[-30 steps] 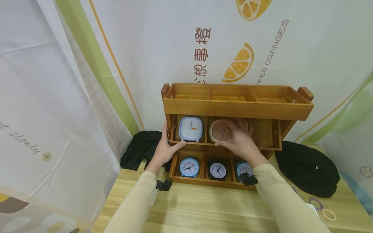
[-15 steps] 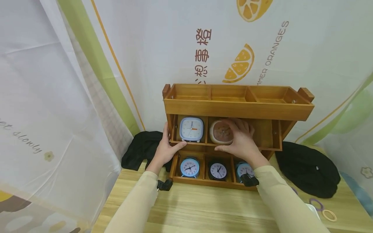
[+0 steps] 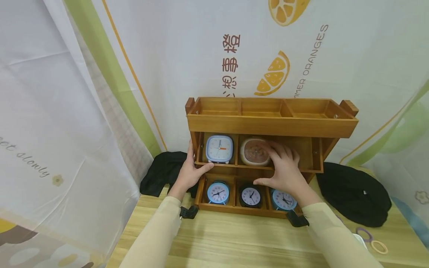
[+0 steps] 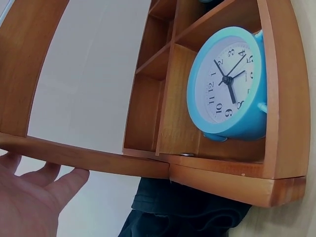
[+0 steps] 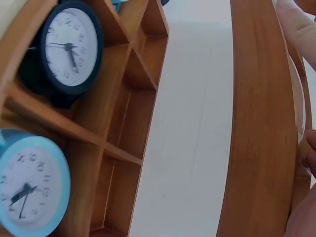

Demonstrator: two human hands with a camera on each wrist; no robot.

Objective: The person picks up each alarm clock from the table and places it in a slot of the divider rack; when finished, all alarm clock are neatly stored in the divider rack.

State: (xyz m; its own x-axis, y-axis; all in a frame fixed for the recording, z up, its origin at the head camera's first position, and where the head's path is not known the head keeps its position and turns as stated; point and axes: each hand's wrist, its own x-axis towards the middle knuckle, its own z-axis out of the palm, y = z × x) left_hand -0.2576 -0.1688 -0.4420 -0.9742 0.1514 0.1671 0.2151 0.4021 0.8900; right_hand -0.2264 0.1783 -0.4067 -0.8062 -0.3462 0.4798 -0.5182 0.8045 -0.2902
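Right hand point(image 3: 285, 175) withdrawn from brown clock point(image 3: 255, 152), fingers relaxed, grip released; clock left in middle shelf compartment, just beyond fingertips. Left hand point(image 3: 189, 172) clasped on shelf point(image 3: 271, 126) edge.

Your head cam looks fwd and down from above the bench point(image 3: 234, 238), mid-distance, taking in the whole wooden shelf point(image 3: 271, 126) w/ both arms. Left wrist cam sits v. close under the shelf's left end, rolled sideways, facing the light-blue clock point(image 4: 229, 89). Right wrist cam is just as close, also rolled, facing the black clock point(image 5: 66, 49). All three share the shelf's bottom row.
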